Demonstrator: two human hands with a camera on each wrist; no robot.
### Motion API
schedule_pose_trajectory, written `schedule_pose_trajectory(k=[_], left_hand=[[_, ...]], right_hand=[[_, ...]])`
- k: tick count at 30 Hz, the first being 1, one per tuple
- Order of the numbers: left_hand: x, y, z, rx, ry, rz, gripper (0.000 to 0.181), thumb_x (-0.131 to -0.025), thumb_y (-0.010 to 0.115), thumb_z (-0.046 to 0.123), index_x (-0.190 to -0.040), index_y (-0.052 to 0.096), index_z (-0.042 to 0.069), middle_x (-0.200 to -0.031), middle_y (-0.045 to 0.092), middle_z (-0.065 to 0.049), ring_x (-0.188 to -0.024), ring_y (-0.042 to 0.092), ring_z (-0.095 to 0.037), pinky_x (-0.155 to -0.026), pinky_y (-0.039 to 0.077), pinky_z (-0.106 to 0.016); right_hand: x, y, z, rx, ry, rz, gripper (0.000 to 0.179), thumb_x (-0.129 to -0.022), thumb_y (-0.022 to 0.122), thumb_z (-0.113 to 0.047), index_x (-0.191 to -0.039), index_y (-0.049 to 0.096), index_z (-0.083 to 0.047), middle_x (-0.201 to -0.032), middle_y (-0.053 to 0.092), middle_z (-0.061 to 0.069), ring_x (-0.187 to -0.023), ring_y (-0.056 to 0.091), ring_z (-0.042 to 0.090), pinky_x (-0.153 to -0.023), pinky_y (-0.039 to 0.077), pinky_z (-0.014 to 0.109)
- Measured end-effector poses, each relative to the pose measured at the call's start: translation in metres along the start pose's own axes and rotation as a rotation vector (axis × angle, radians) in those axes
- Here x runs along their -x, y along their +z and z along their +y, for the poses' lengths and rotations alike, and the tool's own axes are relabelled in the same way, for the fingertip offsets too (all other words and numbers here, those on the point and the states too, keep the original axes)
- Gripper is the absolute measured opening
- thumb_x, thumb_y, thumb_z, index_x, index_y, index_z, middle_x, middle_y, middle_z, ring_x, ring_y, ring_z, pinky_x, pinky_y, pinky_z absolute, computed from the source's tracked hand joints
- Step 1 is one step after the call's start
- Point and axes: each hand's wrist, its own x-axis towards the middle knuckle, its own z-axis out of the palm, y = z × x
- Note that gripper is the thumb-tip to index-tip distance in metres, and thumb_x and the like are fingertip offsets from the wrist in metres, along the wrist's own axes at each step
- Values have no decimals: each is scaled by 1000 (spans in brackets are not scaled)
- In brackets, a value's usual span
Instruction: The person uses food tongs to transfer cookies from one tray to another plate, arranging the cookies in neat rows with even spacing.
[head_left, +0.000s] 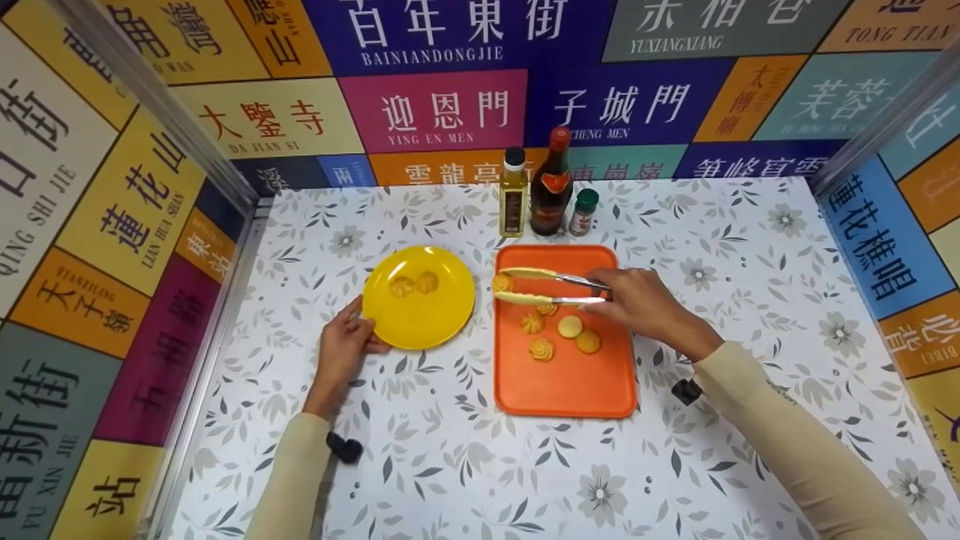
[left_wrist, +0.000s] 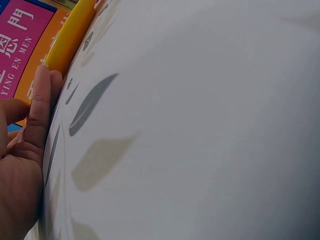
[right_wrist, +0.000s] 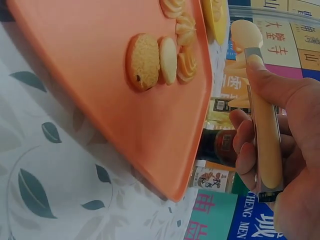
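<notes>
My right hand (head_left: 637,300) grips a pair of tongs (head_left: 559,279) with metal arms and pale yellow ends. Between the tong tips is a swirled cookie (head_left: 502,283), over the left edge of the orange tray (head_left: 562,394). Several more cookies lie on that tray, among them a smooth round cookie (head_left: 570,326) and a ridged one (head_left: 541,349). To the left, my left hand (head_left: 346,341) holds the yellow plate (head_left: 420,326) by its left rim, thumb at the edge. Two piped cookies (head_left: 415,284) sit side by side on the plate.
Behind the tray stand an oil bottle (head_left: 513,196), a dark sauce bottle (head_left: 552,191) with a red cap, and a small green-capped jar (head_left: 583,214). Panels with large lettering wall the back and sides of the table (head_left: 450,457), whose cover is leaf-patterned.
</notes>
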Motion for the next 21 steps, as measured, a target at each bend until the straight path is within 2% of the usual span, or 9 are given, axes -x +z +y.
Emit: schedule_pose_trajectory(k=[7, 14, 21], left_hand=[[-1, 0, -1, 32, 3, 1, 59, -112, 62, 7, -168, 44, 5, -91, 75, -21, -70, 80, -29, -72, 71, -40], [0, 1, -2, 64, 37, 2, 59, -111, 60, 1, -167, 43, 0, -90, 74, -22, -69, 79, -28, -69, 71, -39], [0, 2, 0, 49, 12, 10, 59, -111, 60, 3, -168, 44, 4, -90, 74, -22, -71, 80, -30, -72, 71, -41]], right_hand=[[-7, 4, -7, -11, -9, -4, 45, -95, 90, -30, -128, 76, -3, -93, 76, 9, -74, 62, 22, -66, 51, 37], [-15, 8, -13, -12, -10, -15, 45, -95, 90, -30, -129, 76, -3, -94, 76, 7, -71, 63, 19, -63, 51, 36], [-22, 11, -19, -28, 2, -51, 45, -97, 88, -30, -131, 75, -4, -97, 77, 5, -71, 63, 17, -63, 53, 34]])
